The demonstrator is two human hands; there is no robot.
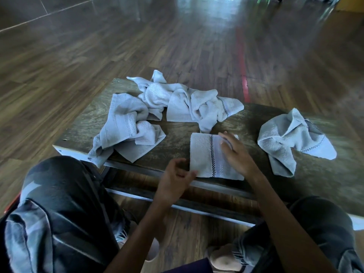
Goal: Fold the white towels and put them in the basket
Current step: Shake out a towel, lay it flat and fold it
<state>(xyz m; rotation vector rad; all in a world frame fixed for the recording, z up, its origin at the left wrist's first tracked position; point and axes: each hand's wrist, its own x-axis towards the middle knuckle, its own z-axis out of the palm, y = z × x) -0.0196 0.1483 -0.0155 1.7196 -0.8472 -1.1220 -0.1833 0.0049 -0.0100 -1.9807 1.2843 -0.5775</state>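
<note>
My two hands are on the folded towel (204,154) at the tabletop's (177,133) near edge.
My right hand (236,154) lies flat on its right half, grip wide, fingers straight and blurred, pressing the cloth down. My left hand (175,180) keeps a narrow grip, fingers curled, thumb pinching the towel's near left corner. A dark checked stripe runs far to near between my hands. The left crumpled towel (126,133) lies toward the near left corner, one end hanging over the edge. The heap of towels (183,101) sits along the far edge, its nearest tip just beside the folded towel. The right crumpled towel (293,140) lies apart toward the right side.
</note>
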